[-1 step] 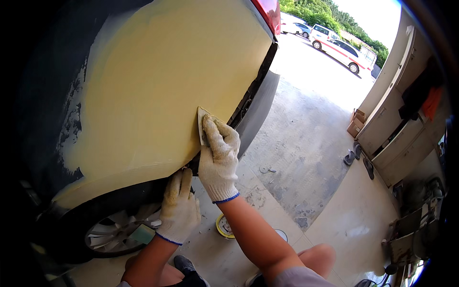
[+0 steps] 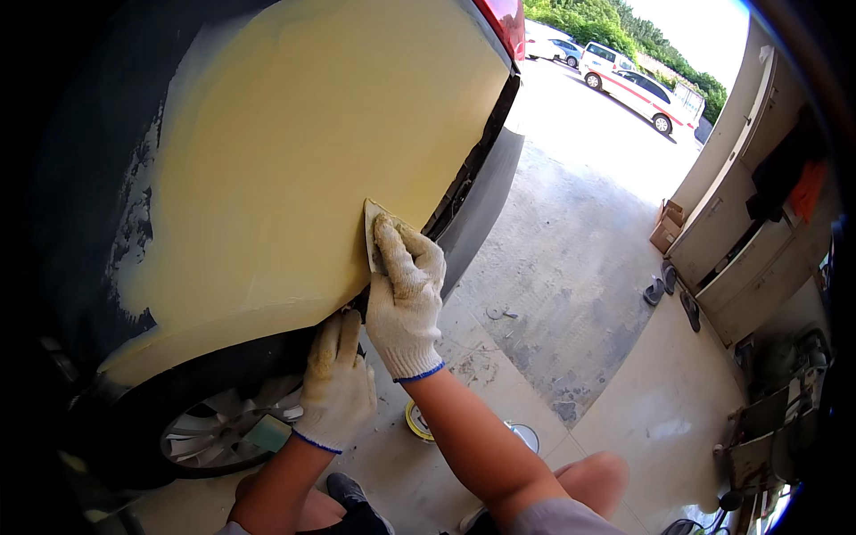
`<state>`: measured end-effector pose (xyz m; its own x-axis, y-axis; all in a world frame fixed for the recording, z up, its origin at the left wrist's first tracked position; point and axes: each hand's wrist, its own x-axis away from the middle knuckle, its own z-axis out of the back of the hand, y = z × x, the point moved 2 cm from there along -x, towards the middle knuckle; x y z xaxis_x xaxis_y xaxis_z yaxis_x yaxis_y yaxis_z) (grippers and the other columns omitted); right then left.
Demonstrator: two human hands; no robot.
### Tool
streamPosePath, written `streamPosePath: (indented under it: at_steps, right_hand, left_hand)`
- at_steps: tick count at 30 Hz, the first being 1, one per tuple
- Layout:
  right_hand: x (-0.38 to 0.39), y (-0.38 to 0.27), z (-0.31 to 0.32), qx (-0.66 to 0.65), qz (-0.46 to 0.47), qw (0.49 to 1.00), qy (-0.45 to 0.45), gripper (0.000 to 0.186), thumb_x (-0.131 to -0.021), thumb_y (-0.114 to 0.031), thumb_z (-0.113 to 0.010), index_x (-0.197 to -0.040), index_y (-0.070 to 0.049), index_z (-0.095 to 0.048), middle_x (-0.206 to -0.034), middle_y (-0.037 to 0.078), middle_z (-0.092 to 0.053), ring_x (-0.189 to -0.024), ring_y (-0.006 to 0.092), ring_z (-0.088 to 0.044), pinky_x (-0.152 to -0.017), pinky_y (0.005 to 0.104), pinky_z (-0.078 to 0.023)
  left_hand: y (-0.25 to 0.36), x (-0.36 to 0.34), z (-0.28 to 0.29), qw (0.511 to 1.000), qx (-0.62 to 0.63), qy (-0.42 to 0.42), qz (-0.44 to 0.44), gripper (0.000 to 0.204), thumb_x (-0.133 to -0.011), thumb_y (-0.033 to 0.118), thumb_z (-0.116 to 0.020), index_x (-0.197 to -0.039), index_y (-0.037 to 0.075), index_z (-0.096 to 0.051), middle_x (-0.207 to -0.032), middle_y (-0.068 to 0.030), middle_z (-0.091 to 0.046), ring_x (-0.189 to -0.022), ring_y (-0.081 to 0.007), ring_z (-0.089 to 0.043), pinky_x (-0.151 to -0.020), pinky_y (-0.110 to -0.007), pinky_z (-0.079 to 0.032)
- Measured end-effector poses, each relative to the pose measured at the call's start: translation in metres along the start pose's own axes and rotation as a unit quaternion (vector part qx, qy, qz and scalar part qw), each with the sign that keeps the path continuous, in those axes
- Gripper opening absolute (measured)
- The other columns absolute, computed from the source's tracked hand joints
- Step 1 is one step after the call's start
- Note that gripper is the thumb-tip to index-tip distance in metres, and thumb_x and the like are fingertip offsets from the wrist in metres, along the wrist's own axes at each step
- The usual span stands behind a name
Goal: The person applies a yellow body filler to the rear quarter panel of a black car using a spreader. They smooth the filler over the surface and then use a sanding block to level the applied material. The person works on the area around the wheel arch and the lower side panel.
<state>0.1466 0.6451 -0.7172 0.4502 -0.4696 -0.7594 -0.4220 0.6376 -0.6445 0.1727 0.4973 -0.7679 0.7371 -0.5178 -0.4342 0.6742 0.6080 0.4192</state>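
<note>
In my right hand (image 2: pixel 408 294) is a thin, flat putty spreader (image 2: pixel 373 234), gripped between thumb and fingers. Its edge meets the yellow-filled car body panel (image 2: pixel 294 152) near the lower right corner. Just below, my left hand (image 2: pixel 337 383) has its visible fingers stretched up to the panel's bottom edge, beside the wheel arch. Both hands wear off-white knit gloves with blue cuffs. A green flat plate (image 2: pixel 267 434) shows beside the left wrist, in front of the wheel (image 2: pixel 218 428); whether that hand supports it is hidden.
Behind my right forearm stand a yellow-rimmed can (image 2: pixel 416 421) and a round container (image 2: pixel 524 435) on the floor. A grey bumper (image 2: pixel 486 209) borders the panel. Slippers (image 2: pixel 660 283), a cardboard box (image 2: pixel 667 225) and cabinets (image 2: pixel 740 241) are at right; cars are parked outside.
My right hand and the spreader have shifted slightly left across the panel. The left hand stays at the panel's bottom edge.
</note>
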Motion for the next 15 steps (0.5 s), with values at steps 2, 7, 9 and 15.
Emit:
streamPosePath:
  at_steps: [2,7,9,15]
  right_hand:
    - [0.015,-0.019,-0.009,-0.011,-0.005,1.000,0.000,0.062,-0.083,0.009,-0.067,-0.140,-0.014,-0.072,-0.136,0.017,-0.064,-0.128,0.0403,-0.057,-0.113,0.0501,-0.045]
    - [0.042,-0.066,-0.011,0.015,-0.036,0.999,-0.003,0.055,-0.084,0.010,-0.070,-0.135,-0.011,-0.075,-0.133,0.018,-0.067,-0.125,0.0397,-0.060,-0.111,0.0478,-0.047]
    - [0.052,-0.083,-0.014,0.019,-0.039,0.999,-0.003,0.063,-0.078,0.011,-0.070,-0.135,-0.014,-0.076,-0.130,0.017,-0.067,-0.122,0.0394,-0.061,-0.109,0.0486,-0.049]
    - [0.067,-0.094,-0.001,0.040,0.003,0.998,-0.050,0.066,-0.077,0.001,-0.070,-0.137,-0.024,-0.074,-0.127,0.009,-0.066,-0.122,0.0367,-0.062,-0.105,0.0492,-0.053]
  left_hand:
    - [-0.010,0.004,-0.007,0.995,0.098,0.016,0.028,0.070,-0.094,0.012,-0.067,-0.157,-0.005,-0.042,-0.154,-0.0247,-0.048,-0.144,-0.0431,-0.047,-0.124,-0.048,-0.038]
    - [-0.023,0.002,-0.025,0.975,0.215,0.004,0.055,0.057,-0.095,0.014,-0.067,-0.145,-0.006,-0.049,-0.156,-0.0251,-0.048,-0.145,-0.0433,-0.046,-0.123,-0.048,-0.039]
    - [-0.024,0.000,-0.018,0.976,0.209,0.002,0.054,0.052,-0.095,0.014,-0.067,-0.140,-0.007,-0.053,-0.157,-0.0253,-0.048,-0.146,-0.0433,-0.046,-0.123,-0.049,-0.039]
    - [-0.012,-0.003,-0.008,0.996,0.085,0.004,-0.012,0.039,-0.095,0.016,-0.067,-0.125,-0.009,-0.062,-0.160,-0.0258,-0.047,-0.147,-0.0435,-0.046,-0.123,-0.050,-0.040]
